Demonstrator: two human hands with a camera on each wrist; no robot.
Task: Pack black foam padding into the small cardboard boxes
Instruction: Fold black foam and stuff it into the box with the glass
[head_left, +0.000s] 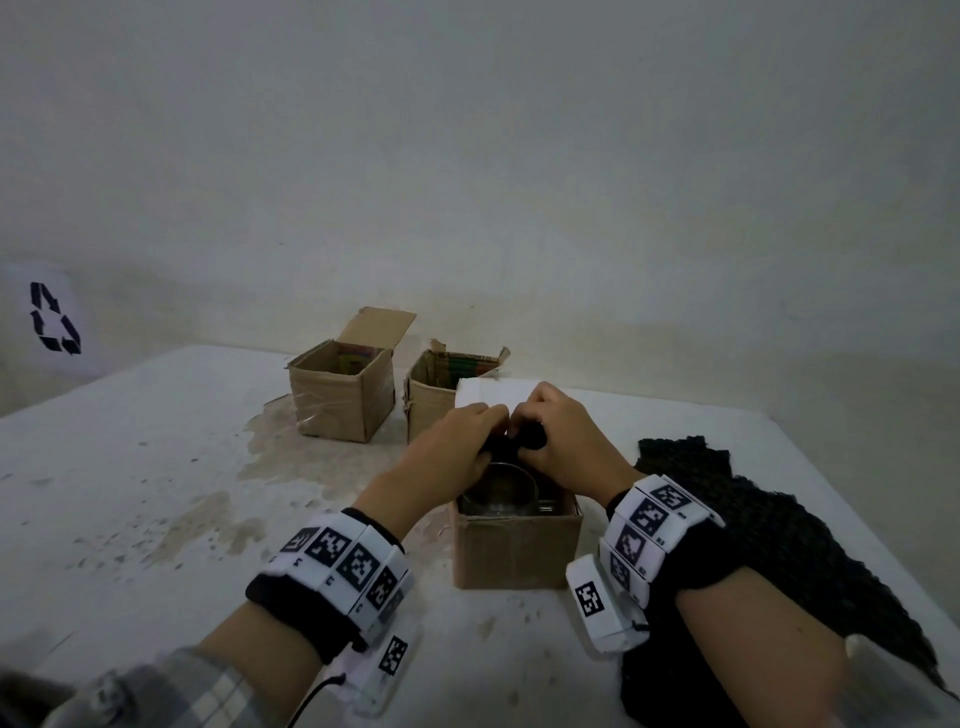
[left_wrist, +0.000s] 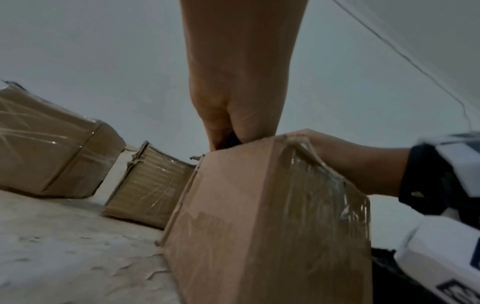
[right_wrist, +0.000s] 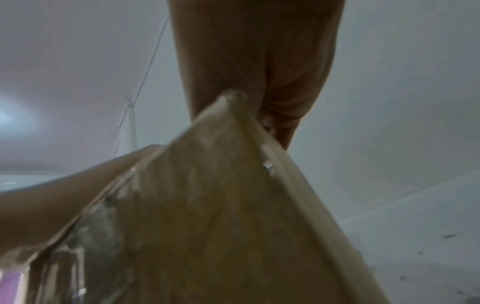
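Black foam sheet (head_left: 769, 530) lies on the table (head_left: 130, 493) beside the nearest box (head_left: 514, 545), where a glass (head_left: 498, 491) sits. Above it, left hand (head_left: 452, 457) and right hand (head_left: 566, 441) both pinch a foam wad (head_left: 530, 439), not yet pushed in. Two far boxes (head_left: 343, 389) apparently await padding.

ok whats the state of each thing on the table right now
near box: open, glass inside, upright
black foam piece: pinched by both hands over the near box
left hand: holds foam
right hand: holds foam
far left box: open, flap up
far right box: open, torn flaps
foam sheet: lying flat
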